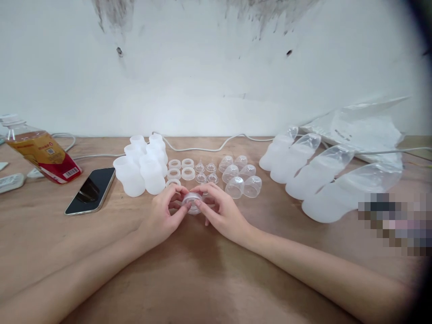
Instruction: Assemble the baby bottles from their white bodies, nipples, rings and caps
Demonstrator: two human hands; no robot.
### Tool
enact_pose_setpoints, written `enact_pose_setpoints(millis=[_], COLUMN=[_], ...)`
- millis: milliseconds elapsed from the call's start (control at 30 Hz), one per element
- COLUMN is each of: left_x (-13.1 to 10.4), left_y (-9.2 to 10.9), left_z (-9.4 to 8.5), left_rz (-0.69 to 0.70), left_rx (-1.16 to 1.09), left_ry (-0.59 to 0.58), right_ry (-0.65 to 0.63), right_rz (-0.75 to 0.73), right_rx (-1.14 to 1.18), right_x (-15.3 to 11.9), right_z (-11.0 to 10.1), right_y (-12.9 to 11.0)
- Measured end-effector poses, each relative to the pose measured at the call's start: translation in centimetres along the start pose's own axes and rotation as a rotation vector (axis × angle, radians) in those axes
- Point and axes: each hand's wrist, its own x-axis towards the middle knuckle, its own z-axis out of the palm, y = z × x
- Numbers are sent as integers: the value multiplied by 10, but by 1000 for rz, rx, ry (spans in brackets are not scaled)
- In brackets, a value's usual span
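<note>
The wooden worktop runs back to the wall. A crumpled plastic bag lies near its far right corner, and a drink bottle stands towards its left edge, just beside a phone.

Towards the right edge, 4 covered bottles stand in a row, frosted below with clear tops; these look finished. Left of the worktop's middle are 6 open bottles without tops, so more appears left than done.

At the middle, the left hand and right hand pinch the same clear round piece between thumbs and fingers, 1 hand on each side. Whether its parts are fully seated, I cannot tell.

Beyond the hands, towards the far edge, lie 6 clear domes, at least 5 pale rings and at least 4 small teats, all apparently unused.
</note>
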Motion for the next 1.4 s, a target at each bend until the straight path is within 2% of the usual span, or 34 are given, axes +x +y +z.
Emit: enact_pose_setpoints(millis=[233, 567, 733, 867, 1100, 1233, 1400], left_x=[-1, -3, -1, -3, -7, -8, -8], left_y=[2, 4, 2, -3, -10, -9, -6], left_z=[0, 5, -1, -4, -2, 0, 3], left_rz=[-50, -26, 6, 27, 193, 251, 251], left_rx=[26, 116, 89, 238, 652, 704, 659], left_ry=[-18, -8, -27, 11, 45, 50, 19], right_ry=[76, 90, 35, 2, -9, -10, 38], right_rz=[-159, -227, -230, -216, -220, -255, -279], right_rx=[-245, -339, -273, -233, -393, -463, -501], right_x=[-3, -3, -2, -3, -5, -6, -8], right_z=[3, 4, 3, 4, 4, 4, 8], right_y=[2, 3, 3, 6, 10, 11, 13])
